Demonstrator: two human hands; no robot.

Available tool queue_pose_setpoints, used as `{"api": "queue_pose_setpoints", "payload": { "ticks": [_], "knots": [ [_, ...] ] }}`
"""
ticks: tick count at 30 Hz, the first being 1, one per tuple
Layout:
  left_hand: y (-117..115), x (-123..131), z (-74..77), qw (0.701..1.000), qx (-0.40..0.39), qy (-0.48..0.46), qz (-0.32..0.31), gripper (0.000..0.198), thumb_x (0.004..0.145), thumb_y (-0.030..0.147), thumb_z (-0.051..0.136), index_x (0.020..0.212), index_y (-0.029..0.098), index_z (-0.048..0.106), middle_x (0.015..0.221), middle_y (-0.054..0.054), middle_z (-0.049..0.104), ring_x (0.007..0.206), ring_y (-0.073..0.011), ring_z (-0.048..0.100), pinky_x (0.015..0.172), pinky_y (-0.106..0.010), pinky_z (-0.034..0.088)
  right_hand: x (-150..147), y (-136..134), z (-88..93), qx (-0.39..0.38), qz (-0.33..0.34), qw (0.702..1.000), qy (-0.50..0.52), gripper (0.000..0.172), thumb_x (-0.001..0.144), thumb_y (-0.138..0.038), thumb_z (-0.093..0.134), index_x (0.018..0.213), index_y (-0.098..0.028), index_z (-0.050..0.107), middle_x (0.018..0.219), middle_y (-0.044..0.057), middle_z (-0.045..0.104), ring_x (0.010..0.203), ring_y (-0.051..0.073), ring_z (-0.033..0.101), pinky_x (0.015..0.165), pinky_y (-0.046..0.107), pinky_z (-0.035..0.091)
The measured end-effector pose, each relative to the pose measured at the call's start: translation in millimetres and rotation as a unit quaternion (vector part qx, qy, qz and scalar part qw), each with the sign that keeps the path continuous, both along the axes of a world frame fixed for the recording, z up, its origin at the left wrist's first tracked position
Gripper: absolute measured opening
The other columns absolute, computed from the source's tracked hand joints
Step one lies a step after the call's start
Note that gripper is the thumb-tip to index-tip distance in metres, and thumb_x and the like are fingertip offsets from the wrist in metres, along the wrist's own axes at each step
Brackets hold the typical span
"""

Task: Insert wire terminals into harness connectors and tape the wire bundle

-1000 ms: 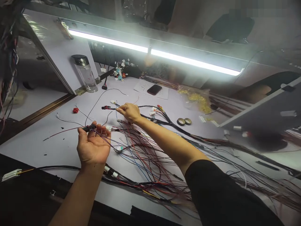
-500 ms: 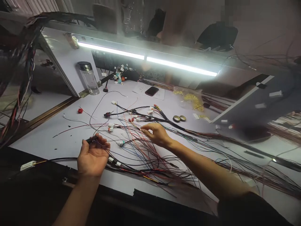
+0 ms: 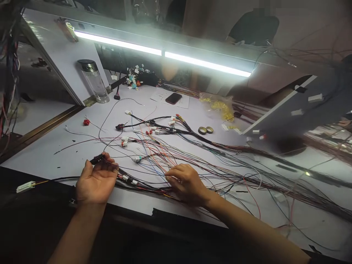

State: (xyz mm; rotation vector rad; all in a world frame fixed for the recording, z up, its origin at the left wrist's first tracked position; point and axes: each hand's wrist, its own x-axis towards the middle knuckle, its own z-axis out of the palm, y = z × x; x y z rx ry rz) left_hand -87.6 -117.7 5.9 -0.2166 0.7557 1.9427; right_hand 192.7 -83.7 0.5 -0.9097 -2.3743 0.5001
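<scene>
A: Which step is in hand on the white tabletop [image 3: 68,161]?

B: By judgement, wire handling at the loose ends. A dark wrapped harness [image 3: 202,136] lies across the far side of the work area. Nearer the person, loose wires [image 3: 203,167] fan out over the surface. The left hand appears to support a part while the right hand works among the strands.

A: What does the next move call for?

B: In my judgement, a steady support on the left and a clear separation of strands on the right. The wires cross one another closely, so a pull on one could drag its neighbours.

A: State the condition of the hands.

B: The two hands are apart. The right hand [image 3: 187,183] is palm down with fingers curled, thumb and forefinger close together over the loose wires. Whether a wire is pinched between them cannot be told. The left hand [image 3: 97,181] is palm up, partly cupped, its thumb and fingertips closed on a small part.

A: Identify that part and its location.

B: A black connector [image 3: 96,158]. It sits at the left fingertips, raised above the near-left area of the tabletop. Thin dark wires pass across the fingers beside it.
</scene>
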Motion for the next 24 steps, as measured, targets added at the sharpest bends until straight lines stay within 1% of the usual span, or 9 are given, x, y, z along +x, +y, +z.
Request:
{"api": "queue_pose_setpoints", "payload": {
  "ticks": [2, 4, 9, 13, 16, 18, 21, 24],
  "knots": [
    [1, 1, 0.7, 1.0, -0.003, -0.002, -0.001, 0.036, 0.094, 0.035, 0.038, 0.11, 0.007, 0.055, 0.091, -0.013, 0.066, 0.075, -0.0174, 0.063, 0.064, -0.029, 0.054, -9, 9, 2.1, -0.004, -0.019, 1.0, 0.003, 0.014, 0.092, -0.028, 0.056, 0.088, -0.024, 0.068, 0.087, 0.001, 0.072, 0.081, 0.016, 0.062, 0.073, 0.031, 0.039],
    [2, 1, 1.6, 1.0, -0.001, -0.002, -0.004, 0.036, 0.095, 0.035, 0.038, 0.109, 0.007, 0.056, 0.091, -0.013, 0.066, 0.074, -0.017, 0.062, 0.063, -0.029, 0.053, -18, 16, 1.6, -0.017, -0.034, 0.999, -0.015, 0.013, 0.09, -0.027, 0.058, 0.084, -0.023, 0.069, 0.083, 0.001, 0.072, 0.078, 0.016, 0.063, 0.071, 0.03, 0.039],
    [4, 2, 2.0, 1.0, 0.001, 0.006, -0.016, 0.036, 0.095, 0.033, 0.037, 0.107, 0.006, 0.058, 0.092, -0.014, 0.065, 0.075, -0.0171, 0.062, 0.064, -0.029, 0.054, -34, 24, -3.1, -0.081, -0.041, 0.989, -0.116, 0.012, 0.087, -0.029, 0.061, 0.082, -0.025, 0.07, 0.08, 0.0, 0.073, 0.077, 0.016, 0.064, 0.068, 0.028, 0.038],
    [6, 4, 2.9, 1.0, -0.001, 0.022, -0.017, 0.035, 0.095, 0.031, 0.039, 0.105, 0.004, 0.058, 0.093, -0.014, 0.064, 0.076, -0.0171, 0.062, 0.064, -0.029, 0.054, -40, 23, 0.5, -0.129, -0.055, 0.972, -0.187, 0.022, 0.089, -0.039, 0.057, 0.08, -0.024, 0.07, 0.077, 0.0, 0.073, 0.074, 0.016, 0.065, 0.072, 0.03, 0.036],
    [9, 5, 3.9, 0.999, -0.004, 0.028, -0.021, 0.035, 0.095, 0.031, 0.039, 0.105, 0.003, 0.059, 0.094, -0.014, 0.064, 0.077, -0.0167, 0.061, 0.063, -0.029, 0.054, -44, 23, 3.3, -0.155, -0.061, 0.965, -0.202, 0.026, 0.088, -0.045, 0.057, 0.078, -0.024, 0.068, 0.076, 0.0, 0.073, 0.073, 0.016, 0.065, 0.074, 0.03, 0.035],
    [13, 6, 3.6, 0.999, -0.014, 0.03, -0.024, 0.036, 0.096, 0.031, 0.038, 0.104, 0.003, 0.059, 0.094, -0.014, 0.064, 0.076, -0.0165, 0.061, 0.062, -0.028, 0.055, -48, 24, 4.1, -0.163, -0.061, 0.963, -0.206, 0.023, 0.086, -0.042, 0.059, 0.077, -0.024, 0.068, 0.076, 0.0, 0.073, 0.072, 0.016, 0.064, 0.075, 0.03, 0.035],
    [19, 5, 2.7, 0.998, -0.049, 0.036, -0.02, 0.034, 0.096, 0.029, 0.036, 0.104, 0.004, 0.058, 0.096, -0.015, 0.064, 0.078, -0.0165, 0.062, 0.062, -0.028, 0.056, -51, 25, 4.0, -0.163, -0.067, 0.961, -0.213, 0.016, 0.085, -0.031, 0.057, 0.075, -0.023, 0.068, 0.071, 0.0, 0.072, 0.068, 0.015, 0.063, 0.072, 0.03, 0.033],
    [25, 2, 5.9, 0.994, -0.092, 0.049, -0.033, 0.035, 0.096, 0.029, 0.038, 0.113, 0.003, 0.055, 0.106, -0.018, 0.062, 0.093, -0.0204, 0.063, 0.07, -0.03, 0.058, -48, 25, 2.6, -0.161, -0.072, 0.97, -0.168, 0.016, 0.084, -0.026, 0.055, 0.075, -0.023, 0.068, 0.07, 0.0, 0.071, 0.065, 0.013, 0.061, 0.065, 0.027, 0.031]
  ]
}}
